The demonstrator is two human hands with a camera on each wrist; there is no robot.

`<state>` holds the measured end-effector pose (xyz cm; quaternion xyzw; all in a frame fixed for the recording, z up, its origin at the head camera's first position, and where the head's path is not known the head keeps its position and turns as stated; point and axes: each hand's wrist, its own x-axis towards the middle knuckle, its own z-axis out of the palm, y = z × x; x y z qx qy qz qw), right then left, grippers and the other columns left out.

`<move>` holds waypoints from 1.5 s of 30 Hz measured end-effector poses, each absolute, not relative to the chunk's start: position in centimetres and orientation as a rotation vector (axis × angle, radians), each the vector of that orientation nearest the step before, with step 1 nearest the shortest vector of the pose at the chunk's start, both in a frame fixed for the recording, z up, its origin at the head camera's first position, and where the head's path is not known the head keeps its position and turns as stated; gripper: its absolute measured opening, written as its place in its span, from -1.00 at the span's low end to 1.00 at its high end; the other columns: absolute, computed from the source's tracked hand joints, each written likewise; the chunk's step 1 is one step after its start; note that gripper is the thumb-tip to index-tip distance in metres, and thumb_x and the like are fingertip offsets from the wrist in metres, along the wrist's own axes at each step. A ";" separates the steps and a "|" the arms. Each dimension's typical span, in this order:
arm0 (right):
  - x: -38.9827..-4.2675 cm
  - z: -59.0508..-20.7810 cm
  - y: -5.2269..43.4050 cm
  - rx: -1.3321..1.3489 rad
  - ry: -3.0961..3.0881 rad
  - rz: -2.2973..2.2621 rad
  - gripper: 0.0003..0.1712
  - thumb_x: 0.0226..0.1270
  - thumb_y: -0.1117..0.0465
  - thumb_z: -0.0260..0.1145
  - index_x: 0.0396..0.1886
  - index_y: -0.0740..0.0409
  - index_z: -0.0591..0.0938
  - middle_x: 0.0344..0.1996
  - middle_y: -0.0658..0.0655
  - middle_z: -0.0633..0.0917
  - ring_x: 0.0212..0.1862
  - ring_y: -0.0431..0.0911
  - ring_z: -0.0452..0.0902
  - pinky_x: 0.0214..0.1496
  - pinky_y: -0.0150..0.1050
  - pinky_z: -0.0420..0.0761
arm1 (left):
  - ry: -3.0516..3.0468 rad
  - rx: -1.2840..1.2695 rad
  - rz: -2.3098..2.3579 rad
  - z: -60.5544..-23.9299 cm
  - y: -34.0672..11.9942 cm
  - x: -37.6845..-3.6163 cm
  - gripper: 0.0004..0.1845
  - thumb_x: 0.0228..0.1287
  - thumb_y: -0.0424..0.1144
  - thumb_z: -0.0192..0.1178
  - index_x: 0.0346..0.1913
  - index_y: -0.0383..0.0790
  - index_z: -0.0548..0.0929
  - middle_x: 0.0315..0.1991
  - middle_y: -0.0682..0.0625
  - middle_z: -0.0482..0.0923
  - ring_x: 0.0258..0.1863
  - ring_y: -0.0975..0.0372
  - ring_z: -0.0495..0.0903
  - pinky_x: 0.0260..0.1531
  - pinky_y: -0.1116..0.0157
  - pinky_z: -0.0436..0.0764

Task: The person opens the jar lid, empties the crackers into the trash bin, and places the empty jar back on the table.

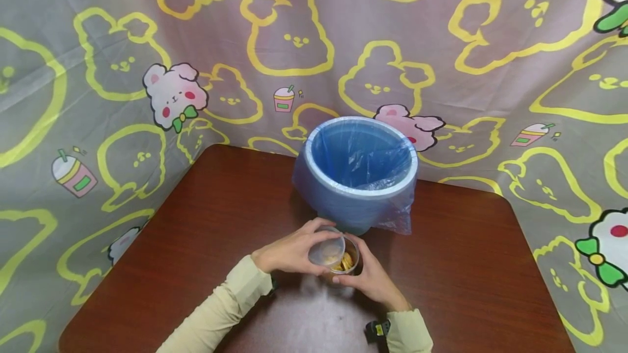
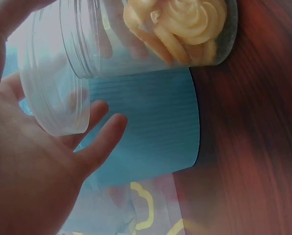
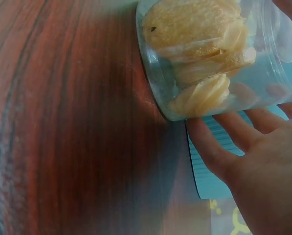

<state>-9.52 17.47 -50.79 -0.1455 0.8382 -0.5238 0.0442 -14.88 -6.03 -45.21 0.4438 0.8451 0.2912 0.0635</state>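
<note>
A clear plastic jar with swirled butter cookies inside is gripped by my right hand, its fingers and thumb around the wall. My left hand holds a round translucent lid by its rim, thumb on one side and fingers on the other. Off the jar, the lid is tilted and overlaps the left part of the mouth in the head view. In the left wrist view the lid sits beside the jar's threaded neck, with two left fingers extended past it.
Just behind the hands stands a blue bin with a translucent blue bag folded over its rim. The dark reddish-brown wooden table has rounded corners. A grey curtain with yellow cartoon outlines surrounds the table at the back and sides.
</note>
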 end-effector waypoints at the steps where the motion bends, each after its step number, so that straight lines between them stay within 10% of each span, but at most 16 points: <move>1: -9.5 -50.8 17.5 -0.437 2.561 -1.600 0.09 -0.14 -0.06 0.61 0.39 -0.26 0.22 0.34 -0.04 0.41 0.34 -0.10 0.34 0.36 -0.14 0.35 | 2.551 1.334 0.879 -45.2 -6.1 -14.9 -0.20 0.00 0.05 0.42 0.36 0.04 0.40 0.38 -0.04 0.22 0.33 0.23 0.26 0.23 0.27 0.43; 45: -9.7 -51.0 17.5 -0.464 2.498 -1.667 0.08 -0.14 0.01 0.62 0.39 -0.16 0.24 0.31 0.05 0.47 0.33 -0.03 0.38 0.32 -0.38 0.33 | 2.616 1.301 0.872 -44.8 -8.5 -14.7 -0.29 -0.02 -0.03 0.40 0.29 0.12 0.48 0.29 -0.03 0.24 0.21 0.21 0.31 0.00 0.32 0.53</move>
